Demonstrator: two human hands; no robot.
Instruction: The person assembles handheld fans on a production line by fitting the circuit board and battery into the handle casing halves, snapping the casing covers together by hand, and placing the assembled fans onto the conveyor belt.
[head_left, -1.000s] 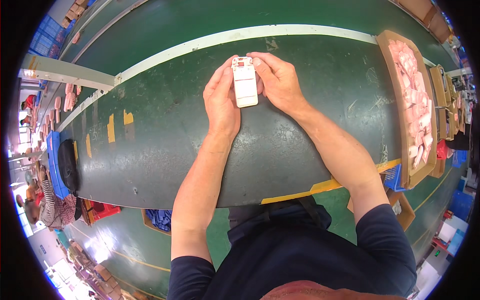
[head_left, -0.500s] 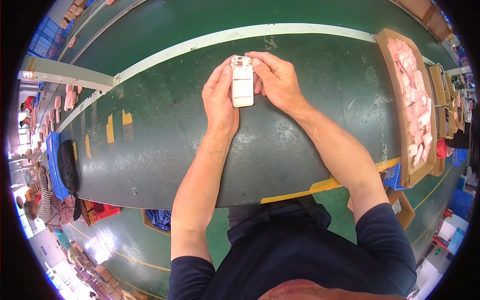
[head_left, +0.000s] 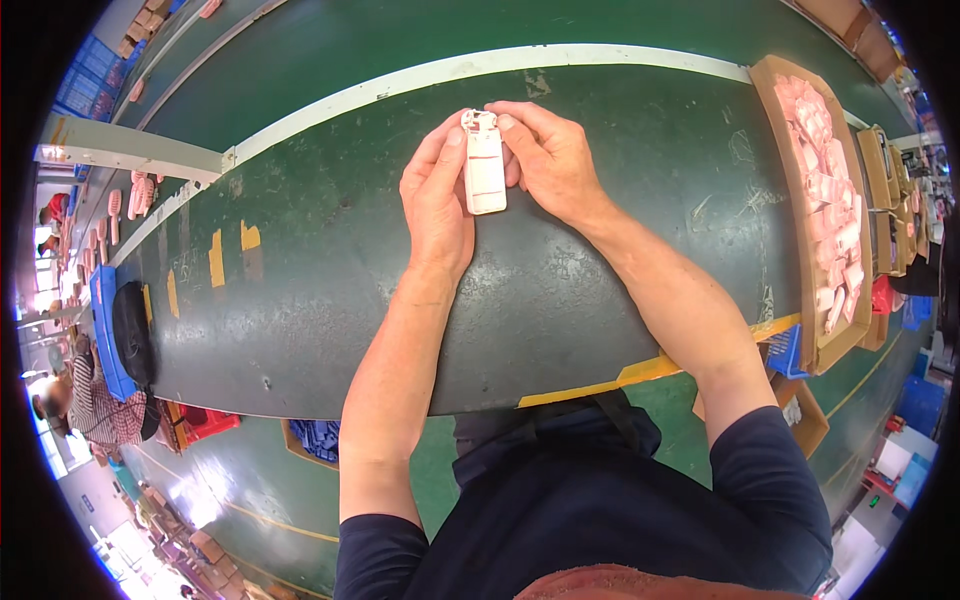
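A pale pink, flat, oblong plastic part (head_left: 486, 175) is held up above the green work table (head_left: 600, 270), near its far side. Cross lines run over its face, and at its far end is a small recess with details too fine to make out. My left hand (head_left: 437, 195) grips the part's left edge, thumb along its side. On the other side my right hand (head_left: 555, 165) closes round the upper right corner, the thumb near the recessed end. Fingers behind the part are partly hidden.
To the right, a cardboard box (head_left: 785, 215) holds many pale pink plastic pieces (head_left: 828, 190). At the left end are a blue tray (head_left: 108, 320) and a black item (head_left: 131, 330). A person (head_left: 95, 400) sits beyond it. A white rail (head_left: 400, 85) borders the far side.
The plastic part has turned slightly in my fingers and looks a little narrower. Both hands keep their grip, almost in place. The person at the left has shifted slightly.
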